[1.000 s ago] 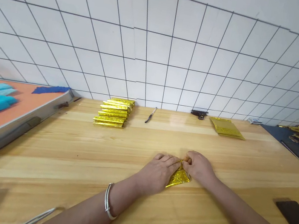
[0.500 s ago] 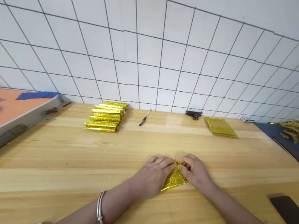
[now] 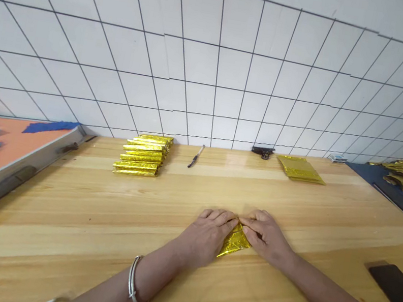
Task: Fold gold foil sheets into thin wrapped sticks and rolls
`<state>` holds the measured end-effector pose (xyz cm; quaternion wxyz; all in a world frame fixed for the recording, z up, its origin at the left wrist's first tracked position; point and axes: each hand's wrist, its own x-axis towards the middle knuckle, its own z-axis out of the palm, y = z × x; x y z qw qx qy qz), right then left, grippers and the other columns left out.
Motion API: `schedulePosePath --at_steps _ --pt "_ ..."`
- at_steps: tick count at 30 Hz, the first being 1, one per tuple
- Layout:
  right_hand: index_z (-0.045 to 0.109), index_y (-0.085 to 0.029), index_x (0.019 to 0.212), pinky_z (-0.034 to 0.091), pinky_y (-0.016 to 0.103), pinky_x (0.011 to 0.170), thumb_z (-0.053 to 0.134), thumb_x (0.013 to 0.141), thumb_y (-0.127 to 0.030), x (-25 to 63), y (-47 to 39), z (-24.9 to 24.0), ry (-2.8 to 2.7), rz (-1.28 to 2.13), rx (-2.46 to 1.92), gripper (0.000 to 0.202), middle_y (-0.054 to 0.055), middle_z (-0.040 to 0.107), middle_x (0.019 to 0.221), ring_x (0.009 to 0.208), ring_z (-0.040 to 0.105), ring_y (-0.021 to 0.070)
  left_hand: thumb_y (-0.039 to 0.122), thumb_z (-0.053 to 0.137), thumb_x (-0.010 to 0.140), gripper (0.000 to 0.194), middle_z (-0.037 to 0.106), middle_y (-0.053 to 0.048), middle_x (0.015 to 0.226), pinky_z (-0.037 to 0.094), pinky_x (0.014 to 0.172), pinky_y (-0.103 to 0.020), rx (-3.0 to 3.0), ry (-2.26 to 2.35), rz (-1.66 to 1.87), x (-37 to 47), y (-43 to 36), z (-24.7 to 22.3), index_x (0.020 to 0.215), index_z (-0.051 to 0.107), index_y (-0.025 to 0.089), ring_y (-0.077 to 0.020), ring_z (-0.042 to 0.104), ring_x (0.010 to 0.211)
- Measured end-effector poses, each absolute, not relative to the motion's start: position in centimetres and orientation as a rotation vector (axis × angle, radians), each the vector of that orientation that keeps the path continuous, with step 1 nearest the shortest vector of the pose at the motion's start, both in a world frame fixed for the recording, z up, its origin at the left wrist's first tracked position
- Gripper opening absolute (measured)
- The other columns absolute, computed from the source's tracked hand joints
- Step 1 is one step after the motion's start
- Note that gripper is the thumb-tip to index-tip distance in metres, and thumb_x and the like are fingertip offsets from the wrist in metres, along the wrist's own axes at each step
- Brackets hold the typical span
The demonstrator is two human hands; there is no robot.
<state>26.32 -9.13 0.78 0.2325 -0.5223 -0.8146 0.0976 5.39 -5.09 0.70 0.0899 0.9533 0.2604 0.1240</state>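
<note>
A shiny gold foil packet (image 3: 235, 242) lies on the wooden table between my hands, partly covered by them. My left hand (image 3: 208, 235) rests over its left side, fingers together and gripping the packet's upper part. My right hand (image 3: 266, 238) is at the upper right edge, with thumb and forefinger closed on the foil near its top corner. The fingertips of both hands nearly meet there. A silver bangle (image 3: 133, 283) circles my left wrist.
Folded gold pieces (image 3: 142, 155) are stacked at the back left, near a pen (image 3: 196, 156). Flat gold sheets (image 3: 301, 169) and a black clip (image 3: 262, 152) lie by the wall. A dark slab (image 3: 396, 294) is at right, an orange-topped surface (image 3: 13, 140) at left.
My right thumb and fingers have shifted slightly along the foil's edge. My left hand stays on the packet. The view has tilted a little, and the hand at the far right edge has gone.
</note>
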Motion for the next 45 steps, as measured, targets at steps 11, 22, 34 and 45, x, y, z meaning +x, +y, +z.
schedulePosePath --at_steps 11,22,34,45 --pt "0.053 -0.018 0.123 0.039 0.039 0.081 0.043 0.089 -0.035 26.1 -10.3 0.9 -2.438 0.036 -1.529 0.040 0.011 0.057 0.098 0.093 0.047 0.0242 0.021 0.041 0.084 0.048 0.044 -0.005 0.130 0.029 0.100 -0.037 2.829 0.766 0.361 5.5 -5.0 0.6 0.131 0.037 0.023 -0.0216 0.039 0.117" --pt "0.055 -0.019 0.119 0.039 0.038 0.080 0.043 0.088 -0.039 25.8 -10.4 1.1 -2.441 0.008 -1.553 0.039 0.011 0.058 0.097 0.092 0.047 0.0238 0.018 0.040 0.083 0.052 0.039 -0.011 0.133 0.029 0.101 -0.039 2.840 0.827 0.350 5.5 -5.2 0.4 0.135 0.032 0.018 -0.0228 0.037 0.120" --pt "0.055 -0.019 0.120 0.038 0.039 0.080 0.045 0.087 -0.038 25.7 -10.5 1.0 -2.416 0.024 -1.580 0.039 0.011 0.057 0.099 0.093 0.046 0.0246 0.022 0.040 0.085 0.047 0.042 -0.006 0.133 0.029 0.100 -0.037 2.853 0.793 0.337 5.6 -5.0 0.5 0.132 0.037 0.021 -0.0221 0.039 0.118" --pt "0.060 -0.022 0.112 0.039 0.036 0.081 0.040 0.089 -0.025 26.5 -10.3 1.0 -2.256 0.233 -1.466 0.030 0.006 0.059 0.099 0.091 0.050 0.0201 0.020 0.040 0.083 0.048 0.043 -0.005 0.132 0.029 0.101 -0.038 2.850 0.817 0.375 5.5 -5.2 0.7 0.131 0.039 0.019 -0.0224 0.038 0.119"
